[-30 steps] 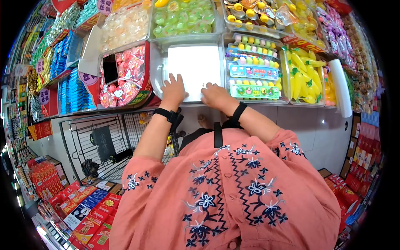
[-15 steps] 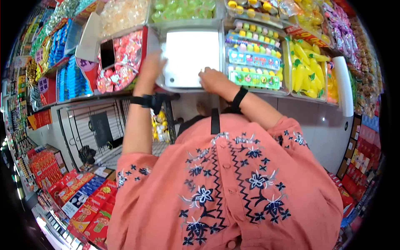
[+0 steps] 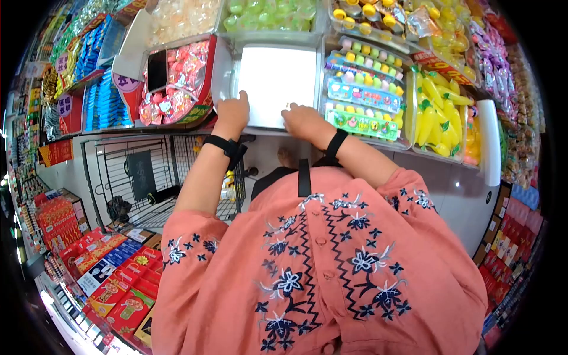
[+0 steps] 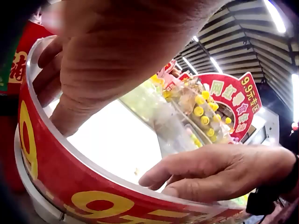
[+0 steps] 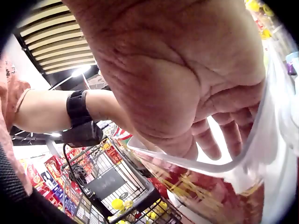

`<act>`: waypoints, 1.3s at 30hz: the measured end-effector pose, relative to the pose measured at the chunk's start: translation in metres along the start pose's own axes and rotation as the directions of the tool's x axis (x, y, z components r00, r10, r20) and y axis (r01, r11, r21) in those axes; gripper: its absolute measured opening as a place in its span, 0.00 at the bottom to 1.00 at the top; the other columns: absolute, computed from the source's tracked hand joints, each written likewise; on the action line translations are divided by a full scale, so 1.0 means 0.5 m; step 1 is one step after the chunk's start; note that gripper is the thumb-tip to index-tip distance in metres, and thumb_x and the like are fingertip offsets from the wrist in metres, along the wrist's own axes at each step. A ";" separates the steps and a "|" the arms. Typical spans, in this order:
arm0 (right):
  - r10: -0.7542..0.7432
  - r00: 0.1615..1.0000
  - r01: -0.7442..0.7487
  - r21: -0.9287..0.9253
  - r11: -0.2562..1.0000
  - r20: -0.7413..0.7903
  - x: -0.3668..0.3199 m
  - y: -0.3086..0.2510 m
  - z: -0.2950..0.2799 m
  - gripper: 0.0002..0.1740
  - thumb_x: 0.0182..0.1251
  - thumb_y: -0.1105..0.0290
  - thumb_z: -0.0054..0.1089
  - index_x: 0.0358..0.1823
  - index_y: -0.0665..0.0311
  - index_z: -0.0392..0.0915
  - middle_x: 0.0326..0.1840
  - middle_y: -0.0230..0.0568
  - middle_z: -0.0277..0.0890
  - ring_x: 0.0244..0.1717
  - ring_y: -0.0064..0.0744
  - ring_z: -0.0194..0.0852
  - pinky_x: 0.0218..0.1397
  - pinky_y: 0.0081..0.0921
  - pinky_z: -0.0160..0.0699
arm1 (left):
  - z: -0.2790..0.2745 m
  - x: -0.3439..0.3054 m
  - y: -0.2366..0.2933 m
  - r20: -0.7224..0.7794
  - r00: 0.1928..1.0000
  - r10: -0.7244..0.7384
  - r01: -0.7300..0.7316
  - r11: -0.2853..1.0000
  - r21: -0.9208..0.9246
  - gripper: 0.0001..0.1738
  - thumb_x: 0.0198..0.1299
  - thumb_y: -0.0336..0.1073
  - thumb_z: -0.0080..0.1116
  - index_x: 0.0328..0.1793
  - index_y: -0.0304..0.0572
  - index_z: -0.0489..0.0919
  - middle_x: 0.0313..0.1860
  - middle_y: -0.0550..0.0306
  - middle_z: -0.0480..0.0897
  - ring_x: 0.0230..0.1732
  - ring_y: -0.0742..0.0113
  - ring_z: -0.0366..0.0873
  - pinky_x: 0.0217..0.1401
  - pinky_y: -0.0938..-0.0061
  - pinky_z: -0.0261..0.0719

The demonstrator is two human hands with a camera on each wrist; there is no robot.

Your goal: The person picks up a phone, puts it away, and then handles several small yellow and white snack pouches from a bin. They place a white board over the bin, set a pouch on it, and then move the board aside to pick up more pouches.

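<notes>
A flat white panel (image 3: 278, 83) lies in a clear plastic bin (image 3: 223, 74) between the candy bins. My left hand (image 3: 233, 115) reaches over the bin's front rim at the panel's near left corner, index finger pointing forward. In the left wrist view its other fingers (image 4: 49, 77) go down inside the rim. My right hand (image 3: 307, 123) rests at the panel's near right corner, fingertips on the white surface beside a small speck. The right wrist view shows its fingers (image 5: 229, 133) extended down inside the bin, with the palm over the rim.
Left of the bin, a phone (image 3: 157, 71) lies on pink candy packets (image 3: 183, 74). To the right are marshmallow-like packs (image 3: 364, 94) and yellow banana-shaped packs (image 3: 435, 115). Green jelly cups (image 3: 269, 15) stand behind. A wire shopping cart (image 3: 142, 177) stands below left.
My left hand swung off the panel to the left, then came back to its near left corner. A dark round spot seen there half a second ago no longer shows. My right hand stayed at the right corner.
</notes>
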State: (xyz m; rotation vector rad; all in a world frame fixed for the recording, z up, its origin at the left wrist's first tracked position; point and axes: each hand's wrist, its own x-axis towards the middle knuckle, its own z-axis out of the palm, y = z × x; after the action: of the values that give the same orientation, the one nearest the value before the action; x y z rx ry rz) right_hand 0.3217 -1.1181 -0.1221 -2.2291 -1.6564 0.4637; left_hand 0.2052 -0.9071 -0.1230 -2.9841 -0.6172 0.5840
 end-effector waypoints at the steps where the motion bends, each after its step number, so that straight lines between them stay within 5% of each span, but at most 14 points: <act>1: 0.008 1.000 -0.008 -0.016 1.000 0.025 0.001 0.003 0.001 0.08 0.62 0.71 0.54 0.35 0.66 0.82 0.41 0.57 0.80 0.39 0.55 0.85 0.44 0.46 0.85 | 0.000 0.008 0.006 0.025 0.999 -0.027 0.027 0.999 0.024 0.24 0.55 0.36 0.61 0.58 0.36 0.71 0.35 0.41 0.88 0.40 0.43 0.88 0.44 0.49 0.80; 5: 0.008 0.994 -0.006 -0.018 1.000 0.105 0.006 -0.001 -0.017 0.08 0.61 0.73 0.56 0.35 0.68 0.83 0.42 0.58 0.79 0.39 0.55 0.85 0.43 0.43 0.86 | 0.046 0.029 -0.004 -0.001 1.000 -0.008 0.008 0.996 0.089 0.41 0.55 0.35 0.62 0.74 0.30 0.61 0.37 0.41 0.88 0.40 0.45 0.87 0.49 0.50 0.78; 14: -0.028 0.994 0.031 -0.029 0.999 0.104 0.019 0.019 -0.011 0.08 0.60 0.74 0.56 0.37 0.68 0.82 0.42 0.56 0.79 0.38 0.52 0.85 0.41 0.41 0.85 | 0.010 0.033 -0.010 0.103 0.993 0.059 -0.063 0.997 0.041 0.61 0.43 0.36 0.78 0.80 0.25 0.52 0.39 0.39 0.88 0.43 0.43 0.87 0.49 0.51 0.80; 20: -0.017 0.991 0.024 -0.055 0.998 0.131 0.020 0.018 -0.007 0.08 0.59 0.75 0.57 0.38 0.67 0.83 0.44 0.54 0.78 0.40 0.51 0.84 0.42 0.41 0.85 | 0.001 0.033 -0.013 0.132 0.987 0.089 -0.092 0.996 0.021 0.61 0.43 0.35 0.78 0.80 0.24 0.51 0.39 0.38 0.87 0.43 0.42 0.86 0.48 0.54 0.82; 23: -0.012 0.992 0.019 -0.055 0.998 0.126 0.014 0.015 -0.008 0.08 0.59 0.75 0.58 0.38 0.67 0.83 0.45 0.53 0.78 0.42 0.51 0.84 0.43 0.41 0.85 | -0.003 0.030 -0.012 0.116 0.987 0.109 -0.114 0.993 0.035 0.54 0.50 0.33 0.69 0.80 0.23 0.52 0.37 0.41 0.88 0.41 0.45 0.87 0.48 0.53 0.81; 29: -0.010 0.991 0.016 -0.047 0.999 0.132 0.008 0.018 -0.005 0.08 0.58 0.75 0.59 0.37 0.66 0.84 0.46 0.50 0.77 0.45 0.49 0.83 0.46 0.42 0.84 | 0.006 0.047 -0.017 0.114 0.992 -0.063 0.072 0.994 -0.079 0.54 0.51 0.37 0.71 0.81 0.30 0.53 0.41 0.39 0.87 0.43 0.44 0.87 0.50 0.53 0.82; 39: -0.026 0.988 0.030 -0.026 0.999 0.150 0.005 0.020 -0.015 0.10 0.60 0.69 0.60 0.36 0.69 0.82 0.46 0.54 0.76 0.44 0.53 0.82 0.46 0.46 0.85 | 0.028 0.023 0.004 -0.001 1.000 -0.005 0.005 0.996 0.089 0.46 0.55 0.33 0.63 0.79 0.31 0.58 0.41 0.48 0.86 0.45 0.50 0.86 0.49 0.56 0.79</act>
State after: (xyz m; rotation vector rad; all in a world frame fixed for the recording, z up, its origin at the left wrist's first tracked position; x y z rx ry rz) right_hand 0.3342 -1.1188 -0.1202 -2.2370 -1.7761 0.6180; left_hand 0.2106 -0.9051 -0.1404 -2.8987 -0.5830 0.5943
